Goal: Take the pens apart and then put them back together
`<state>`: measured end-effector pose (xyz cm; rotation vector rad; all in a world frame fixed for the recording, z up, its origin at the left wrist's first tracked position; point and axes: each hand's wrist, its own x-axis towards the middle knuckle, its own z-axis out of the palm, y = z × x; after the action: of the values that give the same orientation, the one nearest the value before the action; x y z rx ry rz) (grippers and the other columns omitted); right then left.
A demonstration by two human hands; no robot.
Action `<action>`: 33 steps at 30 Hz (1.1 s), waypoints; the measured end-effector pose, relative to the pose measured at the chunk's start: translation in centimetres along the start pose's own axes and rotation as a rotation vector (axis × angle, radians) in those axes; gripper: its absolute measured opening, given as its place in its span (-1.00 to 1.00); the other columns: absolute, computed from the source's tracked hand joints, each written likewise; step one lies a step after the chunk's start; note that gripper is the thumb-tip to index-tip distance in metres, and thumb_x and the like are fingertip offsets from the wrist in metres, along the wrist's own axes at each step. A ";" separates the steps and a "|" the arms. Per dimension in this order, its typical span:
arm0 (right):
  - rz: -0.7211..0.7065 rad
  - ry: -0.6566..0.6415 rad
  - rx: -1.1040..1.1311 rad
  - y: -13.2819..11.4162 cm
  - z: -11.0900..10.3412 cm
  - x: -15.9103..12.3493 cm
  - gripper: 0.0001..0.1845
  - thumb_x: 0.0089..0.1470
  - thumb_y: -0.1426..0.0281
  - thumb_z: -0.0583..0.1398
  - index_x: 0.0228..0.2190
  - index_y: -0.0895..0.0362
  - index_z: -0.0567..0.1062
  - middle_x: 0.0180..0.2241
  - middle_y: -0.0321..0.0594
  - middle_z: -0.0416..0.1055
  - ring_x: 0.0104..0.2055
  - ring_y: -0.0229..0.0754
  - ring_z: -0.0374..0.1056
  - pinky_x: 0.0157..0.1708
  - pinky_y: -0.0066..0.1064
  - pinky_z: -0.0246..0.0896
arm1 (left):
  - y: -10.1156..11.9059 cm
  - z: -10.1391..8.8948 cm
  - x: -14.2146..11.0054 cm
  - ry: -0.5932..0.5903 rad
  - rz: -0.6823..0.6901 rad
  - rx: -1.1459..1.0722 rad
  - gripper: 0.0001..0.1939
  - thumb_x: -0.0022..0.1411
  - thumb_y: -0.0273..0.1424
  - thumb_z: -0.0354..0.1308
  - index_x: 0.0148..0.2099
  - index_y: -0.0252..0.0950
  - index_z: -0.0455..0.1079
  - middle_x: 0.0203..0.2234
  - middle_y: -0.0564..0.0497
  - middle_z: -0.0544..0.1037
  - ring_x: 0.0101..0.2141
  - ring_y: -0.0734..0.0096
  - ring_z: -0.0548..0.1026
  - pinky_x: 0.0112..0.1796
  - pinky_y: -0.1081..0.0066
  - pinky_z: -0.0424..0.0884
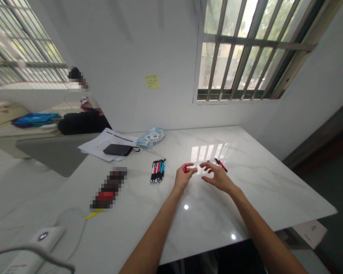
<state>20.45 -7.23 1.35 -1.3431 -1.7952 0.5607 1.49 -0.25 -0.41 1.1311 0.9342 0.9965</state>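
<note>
My left hand (183,177) pinches a small red object (185,168), perhaps a pen cap, between thumb and fingers above the white marble table (246,213). My right hand (218,179) hovers just to its right, fingers curled and apart, holding nothing. Nearest to those fingers lies a black and red pen (221,164), just beyond the fingertips. Left of both hands, a row of several black, red and teal pens (158,170) lies side by side on the tabletop.
A blurred object (108,189) lies left of the pens. Further back are papers (103,144), a black pouch (117,149) on them, and a plastic packet (151,137). A white device with a cable (42,239) sits at lower left. The table's right corner ends above a dark floor.
</note>
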 end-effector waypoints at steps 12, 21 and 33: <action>-0.025 0.076 0.079 -1.0 1.9 0.5 -0.67 0.14 0.34 0.27 -0.03 0.03 0.53 -0.16 -0.21 0.59 -0.21 -0.14 0.53 -0.17 -0.25 0.46 | 0.3 0.2 -0.5 -0.094 -0.038 -0.004 -0.38 -0.13 -0.16 0.54 -0.04 -0.37 0.54 -0.51 -0.04 0.62 -0.53 0.46 0.43 -0.45 0.47 0.21; -0.060 0.067 -0.139 0.7 0.0 1.8 -0.60 0.10 0.50 0.23 -0.01 0.05 0.51 -0.16 -0.20 0.56 -0.16 -0.12 0.44 -0.09 -0.24 0.36 | -0.6 0.0 0.4 -0.022 0.003 0.037 -0.41 0.02 -0.18 0.45 0.06 -0.37 0.53 -0.35 -0.07 0.63 -0.49 0.52 0.37 -0.44 0.48 0.24; 0.050 -0.032 -0.595 3.7 -1.8 3.1 -0.62 0.08 0.59 0.23 -0.06 0.09 0.58 -0.10 -0.09 0.57 -0.02 0.03 0.36 0.05 -0.18 0.24 | -0.4 -1.0 0.9 0.093 0.063 0.124 -0.60 0.24 -0.22 0.12 -0.02 -0.35 0.59 -0.57 0.08 0.36 -0.52 0.47 0.31 -0.45 0.48 0.26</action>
<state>23.71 -3.31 0.69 -1.7774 -2.0476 0.0608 0.88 0.77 -1.07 1.2329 1.0522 1.0606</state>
